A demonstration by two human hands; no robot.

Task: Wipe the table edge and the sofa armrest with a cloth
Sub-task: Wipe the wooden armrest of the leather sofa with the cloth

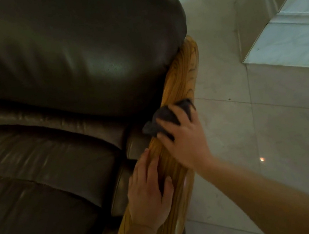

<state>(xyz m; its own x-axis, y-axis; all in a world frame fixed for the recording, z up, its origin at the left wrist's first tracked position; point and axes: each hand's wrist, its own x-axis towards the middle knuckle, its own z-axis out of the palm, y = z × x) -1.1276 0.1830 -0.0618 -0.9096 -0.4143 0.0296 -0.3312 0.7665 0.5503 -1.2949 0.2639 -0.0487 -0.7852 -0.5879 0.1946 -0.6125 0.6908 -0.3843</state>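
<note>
A glossy wooden armrest (pixel 184 76) with strong grain runs along the right side of a dark brown leather sofa (pixel 58 71). A dark grey cloth (pixel 166 116) lies bunched on the armrest about halfway along it. My right hand (pixel 185 140) presses down on the cloth, fingers spread over it. My left hand (pixel 148 190) rests flat on the armrest nearer to me, fingers apart, holding nothing. The table is not in view.
Pale glossy floor tiles (pixel 273 139) lie to the right of the sofa. A raised light marble step or ledge (pixel 294 36) stands at the upper right. The sofa's back cushion bulges over the far end of the armrest.
</note>
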